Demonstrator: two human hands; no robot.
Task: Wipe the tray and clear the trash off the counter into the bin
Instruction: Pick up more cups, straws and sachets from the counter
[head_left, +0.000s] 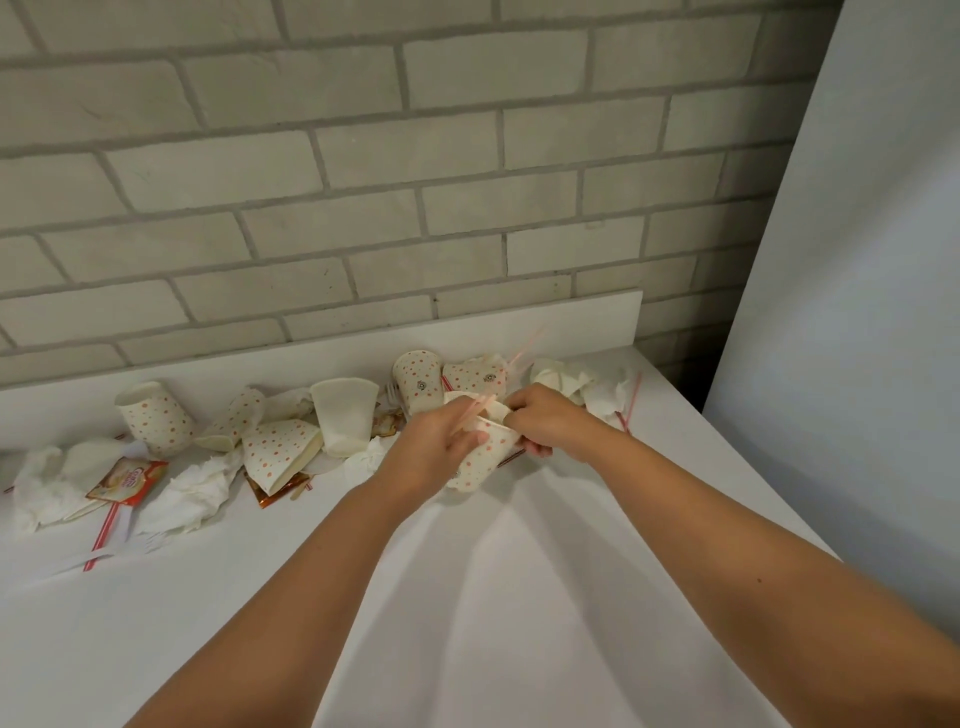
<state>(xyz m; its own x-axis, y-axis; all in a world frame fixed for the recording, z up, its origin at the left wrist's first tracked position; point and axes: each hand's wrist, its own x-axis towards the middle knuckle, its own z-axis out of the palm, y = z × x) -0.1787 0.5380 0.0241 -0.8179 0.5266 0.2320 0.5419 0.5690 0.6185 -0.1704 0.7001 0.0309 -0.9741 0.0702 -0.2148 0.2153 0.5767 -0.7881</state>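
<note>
Just then, a white paper cup with orange dots (485, 460) was held tilted above the white table (519, 597), near its middle and toward the 12 o'clock edge, where a grey brick wall (363, 182) rose. The cup's rim was bent inward, and a thin pink straw (480, 405), blurred, stuck out of it toward 1 o'clock. The right hand (550, 421) gripped the rim from 3 o'clock, its fingers (537, 449) curled tight around it. The left hand (434, 449) lay against the cup's 9 o'clock side with its fingers (467, 441) curled, seemingly pinching the straw, though the blur left that unsure. At 9 o'clock of the cup lay a crushed dotted cup (280, 454), a plain white cup (345, 415), crumpled white napkins (187, 493) and an orange sachet (127, 480).
</note>
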